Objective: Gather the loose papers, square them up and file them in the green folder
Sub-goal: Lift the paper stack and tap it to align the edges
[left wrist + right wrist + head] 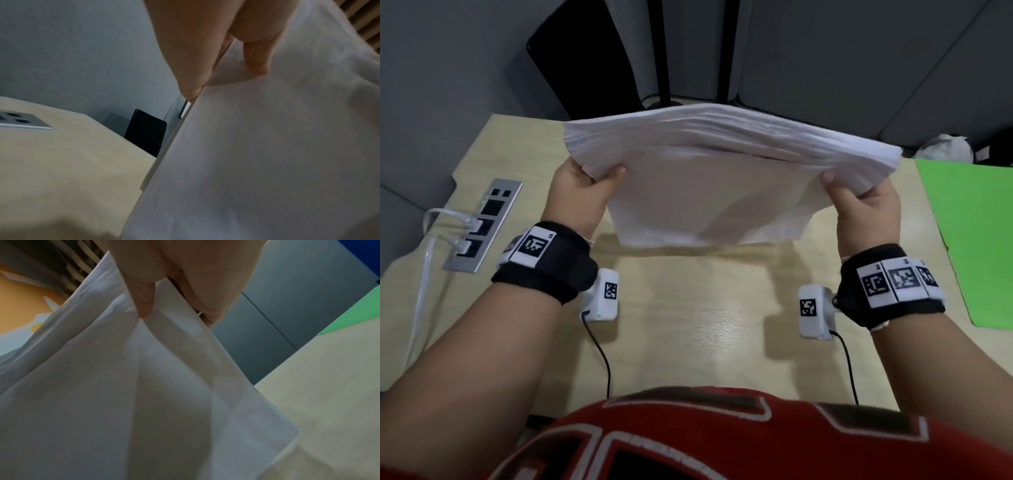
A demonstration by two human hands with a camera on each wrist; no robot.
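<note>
The stack of papers (709,178) is held upright above the worktop (688,325), its top edges uneven and motion-blurred. The left hand (582,192) and right hand (863,202) each grip a side, fingers hidden behind. The green folder (969,240) lies right, cut off by the frame; a socket panel (482,222) sits left.

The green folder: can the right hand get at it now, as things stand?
Probably not yet: the right hand grips the paper stack together with the left hand. The green folder lies unobstructed beside it.
</note>
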